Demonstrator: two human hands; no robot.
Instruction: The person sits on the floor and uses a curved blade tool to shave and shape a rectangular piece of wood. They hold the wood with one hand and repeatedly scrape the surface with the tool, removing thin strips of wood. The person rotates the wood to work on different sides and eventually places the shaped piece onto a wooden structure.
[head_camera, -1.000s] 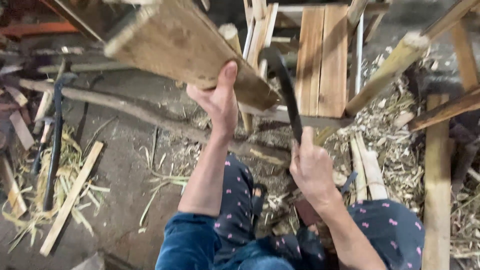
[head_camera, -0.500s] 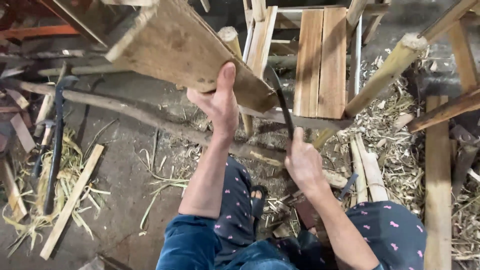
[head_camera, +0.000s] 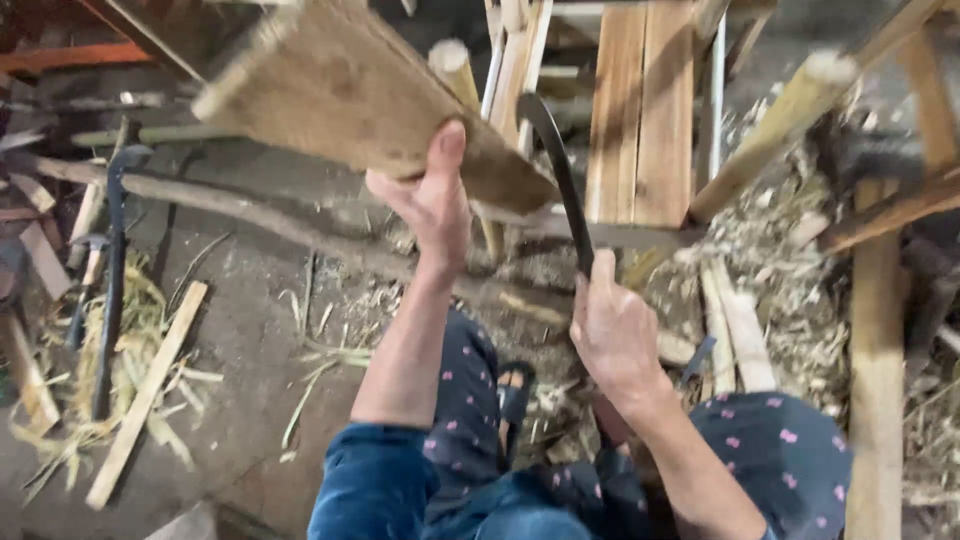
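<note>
Left hand (head_camera: 432, 205) clamped on the lower edge of a thick wooden board (head_camera: 350, 100), held up tilted above the knees, thumb on top. Right hand (head_camera: 612, 330) closed around the handle of a dark curved blade (head_camera: 560, 175), its tip close to the board's corner. Probably best to keep the board steady and firm, to guide the blade along the edge away from the left thumb, with short controlled strokes. Around: a wooden chair frame (head_camera: 640, 110) just behind the blade, leaving little room for swinging; long sticks (head_camera: 790, 110) to the right; shavings and a loose slat (head_camera: 145, 395) on the floor; a dark tool (head_camera: 112, 260) lying at the left.
</note>
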